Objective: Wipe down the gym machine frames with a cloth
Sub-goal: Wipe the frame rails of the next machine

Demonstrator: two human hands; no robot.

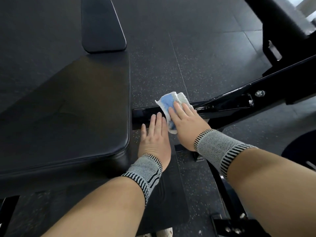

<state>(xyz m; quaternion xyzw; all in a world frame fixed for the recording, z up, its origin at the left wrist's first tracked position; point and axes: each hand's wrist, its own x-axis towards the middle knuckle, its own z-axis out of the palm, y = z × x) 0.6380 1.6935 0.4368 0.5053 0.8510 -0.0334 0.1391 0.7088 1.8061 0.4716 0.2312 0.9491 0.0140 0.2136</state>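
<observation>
- Right hand (pixel 185 124) flat, fingers straight, pressing cloth (pixel 168 108) onto frame bar (pixel 230 104).
- Left hand (pixel 154 135) flat on bar beside cloth, holding nothing.
- Bar's unwiped length running up-right; nearer right hand.

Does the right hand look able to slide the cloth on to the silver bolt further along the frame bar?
Probably yes: the right hand presses the cloth flat on the bar, and nothing lies between it and the bolt.

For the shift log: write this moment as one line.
right hand presses cloth flat on frame bar | left hand rests flat beside | wipe underway
</observation>
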